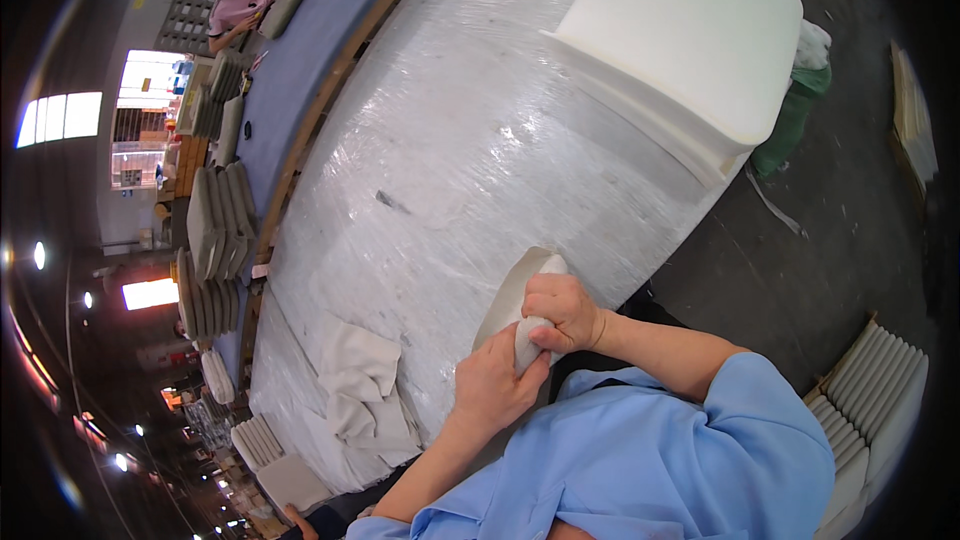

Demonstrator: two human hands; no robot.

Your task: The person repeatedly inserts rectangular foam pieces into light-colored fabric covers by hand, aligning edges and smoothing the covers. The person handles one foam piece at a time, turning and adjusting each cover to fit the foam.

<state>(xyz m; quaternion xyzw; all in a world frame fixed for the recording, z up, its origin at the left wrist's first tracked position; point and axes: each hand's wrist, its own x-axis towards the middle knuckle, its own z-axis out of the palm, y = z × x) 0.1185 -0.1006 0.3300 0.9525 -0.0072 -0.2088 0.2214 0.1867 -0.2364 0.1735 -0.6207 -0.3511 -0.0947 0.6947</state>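
Close to my body, a beige fabric cushion cover [511, 292] stands tilted on the plastic-wrapped table, with white padding showing at its upper end. My left hand [492, 382] is closed on the near edge of the cover. Right beside it, my right hand [562, 314] grips the same edge, its fingers curled over the bunched material. The two hands almost touch. What lies inside the cover below my hands is hidden. Loose beige fabric pieces [362, 380] lie crumpled on the table to the left of my left hand.
White foam pads [690, 35] are stacked at the far right of the wrapped table [440, 155]. Beyond its left edge runs a blue table [300, 65], where a person [240, 5] handles a cushion. Finished cushions [215, 220] stand along it; more cushions [875, 400] stand at right.
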